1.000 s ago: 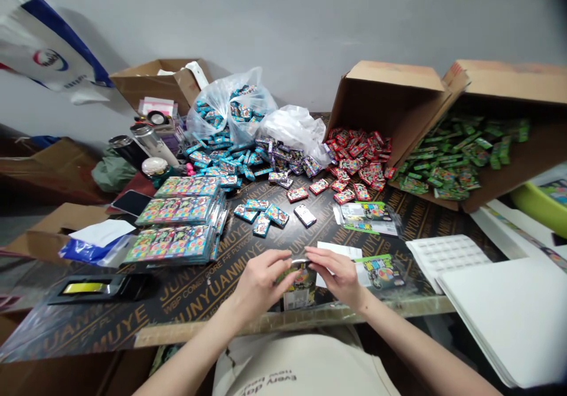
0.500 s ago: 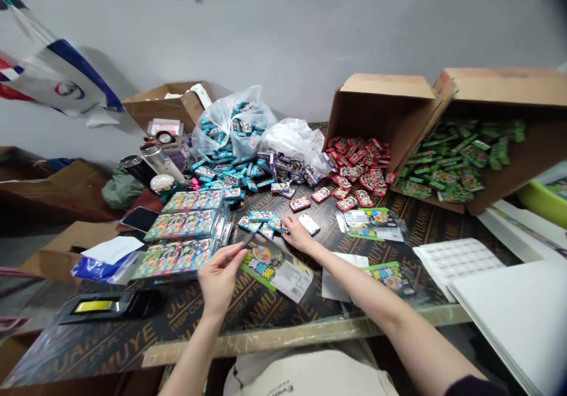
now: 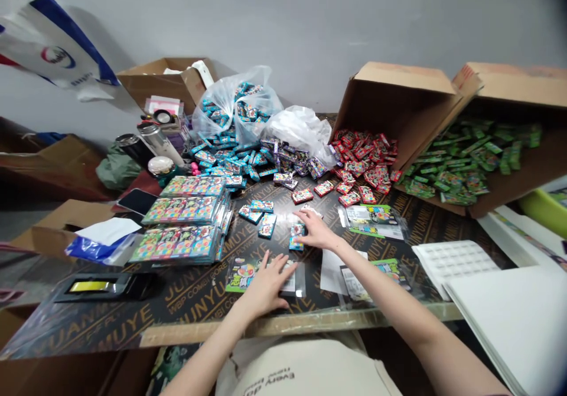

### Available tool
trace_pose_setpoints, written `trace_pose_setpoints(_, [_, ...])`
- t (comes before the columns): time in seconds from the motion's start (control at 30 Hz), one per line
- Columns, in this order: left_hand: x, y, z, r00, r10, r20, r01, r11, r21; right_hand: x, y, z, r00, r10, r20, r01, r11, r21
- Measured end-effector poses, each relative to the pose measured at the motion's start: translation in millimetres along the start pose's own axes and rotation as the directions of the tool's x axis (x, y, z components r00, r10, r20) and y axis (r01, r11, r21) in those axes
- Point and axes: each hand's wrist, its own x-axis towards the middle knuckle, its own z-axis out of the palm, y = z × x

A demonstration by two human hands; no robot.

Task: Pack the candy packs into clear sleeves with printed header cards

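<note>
My left hand point(image 3: 268, 284) lies with its fingers spread on a flat clear plastic bag point(image 3: 237, 276) with a green printed card, near the table's front edge. My right hand point(image 3: 316, 234) is just beyond it to the right, fingers apart. Its thumb touches a small blue printed box point(image 3: 296, 238), and the fingertips reach over a pale-faced box point(image 3: 313, 210) that they partly hide. Left of these lie more small blue boxes: one set at an angle point(image 3: 267, 226), another point(image 3: 250, 213), and one behind point(image 3: 261, 206).
Stacked packs point(image 3: 181, 210) stand left, near a tape dispenser point(image 3: 106, 287). Blue boxes fill a clear bag point(image 3: 237, 110) behind, beside purple boxes point(image 3: 292, 155). Cartons hold red boxes point(image 3: 367, 154) and green boxes point(image 3: 469, 160). More printed bags point(image 3: 374, 220) and white sheets point(image 3: 456, 260) lie right.
My left hand has let go of the raised edge of the printed bag, which now lies flat beneath it. My right hand has shifted right, and a blue box has moved with it from the cluster.
</note>
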Motion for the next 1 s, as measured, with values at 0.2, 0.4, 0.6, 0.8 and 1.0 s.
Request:
trace_pose_setpoints(0.2, [-0.8, -13.2, 1.2, 0.986, -0.147, -0.082, 0.142, 0.988, -0.057, -23.9, -3.1, 8.6, 0.991, -0.116, -0.066, 0.122, 0.988, 0.095])
trace_pose_setpoints(0.4, [4.4, -19.1, -2.2, 0.921, -0.296, -0.253, 0.278, 0.955, -0.103, -40.0, -36.8, -12.6, 0.978, -0.155, -0.137, 0.168, 0.982, 0.089])
trace_pose_setpoints(0.6, [14.3, -17.9, 6.2, 0.925, -0.239, -0.296, 0.196, 0.966, -0.167, -54.2, -55.5, -21.8, 0.959, -0.253, 0.126, 0.244, 0.966, 0.079])
trace_pose_setpoints(0.8, [16.9, -17.3, 3.1, 0.923, -0.255, -0.289, 0.188, 0.952, -0.241, -62.9, -48.1, -5.6, 0.971, -0.226, -0.081, 0.238, 0.953, 0.190])
trace_pose_setpoints(1.0, [21.0, -17.6, -1.3, 0.911, -0.292, -0.290, 0.225, 0.944, -0.243, -53.8, -34.1, -2.0, 0.976, -0.085, -0.201, 0.111, 0.986, 0.122])
